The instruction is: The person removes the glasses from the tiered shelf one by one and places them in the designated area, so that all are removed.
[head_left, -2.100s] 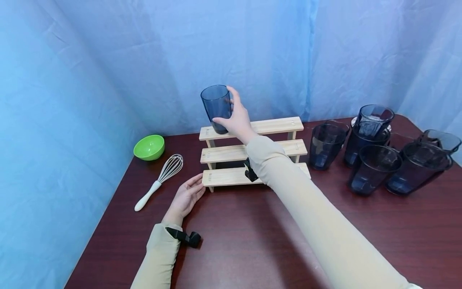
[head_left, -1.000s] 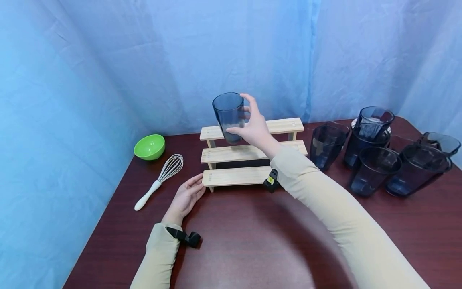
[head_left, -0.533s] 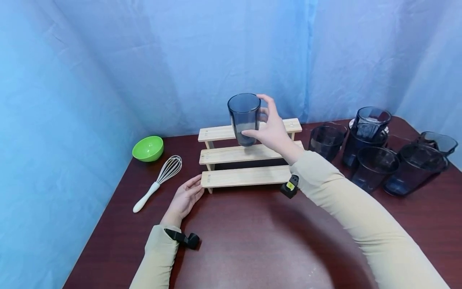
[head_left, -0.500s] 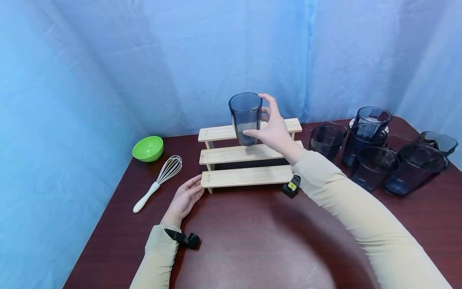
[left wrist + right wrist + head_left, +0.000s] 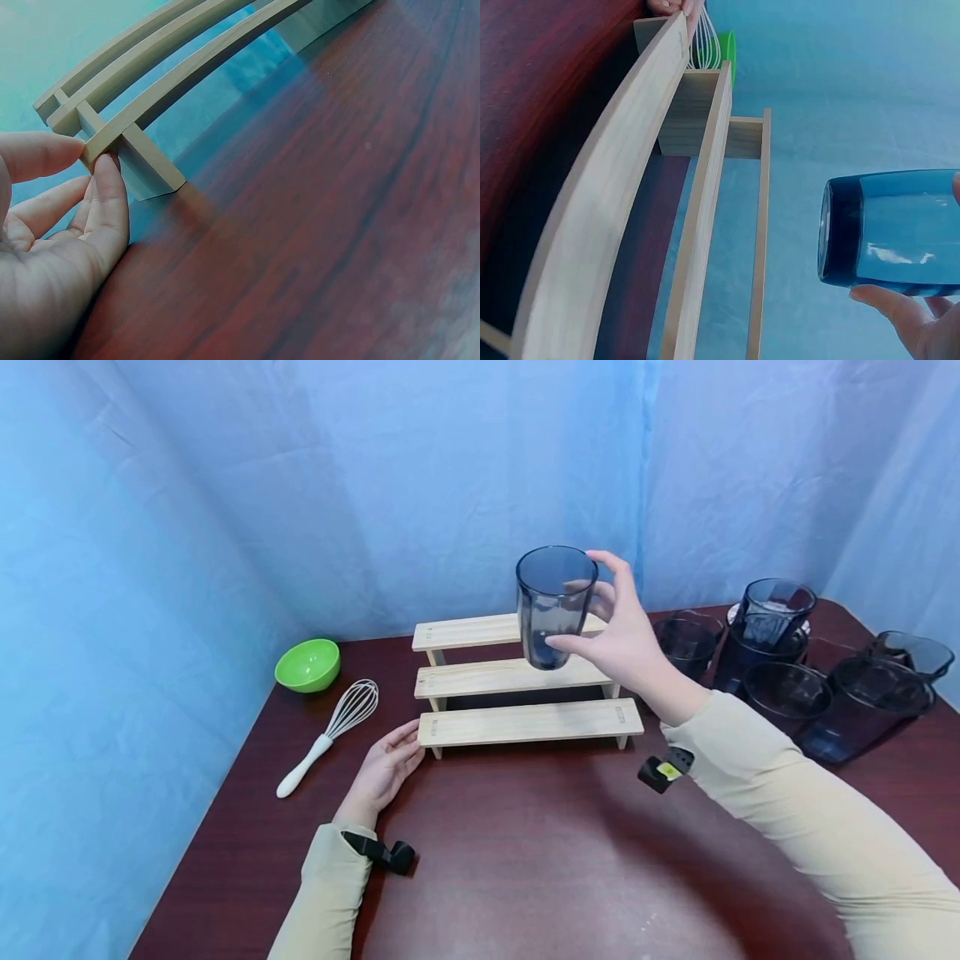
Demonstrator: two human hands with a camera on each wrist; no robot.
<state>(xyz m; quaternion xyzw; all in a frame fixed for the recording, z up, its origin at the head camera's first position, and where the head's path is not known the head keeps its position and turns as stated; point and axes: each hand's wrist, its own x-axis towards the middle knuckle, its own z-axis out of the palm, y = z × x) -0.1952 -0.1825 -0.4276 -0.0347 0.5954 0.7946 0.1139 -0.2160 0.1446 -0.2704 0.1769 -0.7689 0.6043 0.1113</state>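
A dark blue, see-through tumbler (image 5: 542, 610) is held up by my right hand (image 5: 628, 639), thumb on the near side and fingers round the far side. It hangs upright above the right half of a three-step wooden display rack (image 5: 517, 725). In the right wrist view the tumbler's base (image 5: 844, 232) stands apart from the rack's planks. My left hand (image 5: 382, 772) is at the rack's front left corner. The left wrist view shows its thumb and a finger pinching the end of the lowest plank (image 5: 105, 141).
Several dark tumblers and pitchers (image 5: 862, 710) crowd the table's right side, partly behind my right forearm. A white whisk (image 5: 330, 735) and a green bowl (image 5: 308, 667) lie left of the rack. Blue curtain (image 5: 450, 460) hangs behind the dark red table (image 5: 510, 852).
My right hand has carried the tumbler rightward and nearer from above the rack's top left end. The left hand has stayed at the rack's corner.
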